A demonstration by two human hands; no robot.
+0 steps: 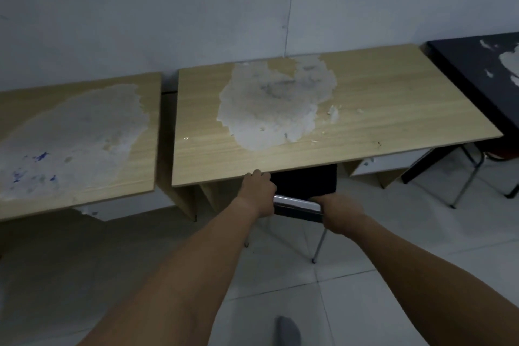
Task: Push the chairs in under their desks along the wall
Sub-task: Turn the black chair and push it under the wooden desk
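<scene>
Here both hands, left hand (257, 191) & right hand (341, 212), grip chair (304, 182) back's chrome bar (296, 203). Peeling wood desk (393, 109) just beyond fingers, vs grey wall (168, 8); white tile floor (393, 275) below.

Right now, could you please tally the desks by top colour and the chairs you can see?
Wood-top desks: 2
Black-top desks: 1
Chairs: 2, black, red mostly hidden
Total: 5

One head-worn view — looking forward and down, close over the desk (323, 132) against the wall (168, 8).
</scene>
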